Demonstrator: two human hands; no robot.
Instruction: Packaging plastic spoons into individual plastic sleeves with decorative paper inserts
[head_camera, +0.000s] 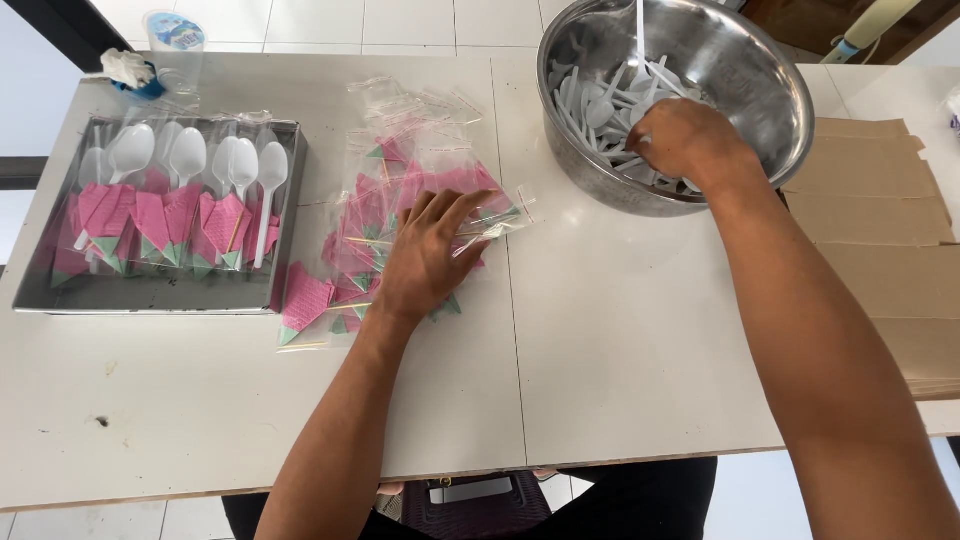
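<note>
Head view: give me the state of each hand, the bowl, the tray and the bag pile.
Left hand: flat, fingers spread, on the bag pile.
Right hand: inside the steel bowl, among the white spoons; grip hidden.
Steel bowl: upright, holds loose white spoons.
Metal tray: holds a row of packed spoon bags.
Bag pile: loose heap beside the tray.

A single head-worn camera looks steeply down, close over the white table (620, 330), facing forward.

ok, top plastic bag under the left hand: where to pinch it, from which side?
Pinch the clear open end of the top plastic bag, probably from the right. It sticks out past the left hand, flat on the table, while the napkin end lies buried in the pile.
</note>
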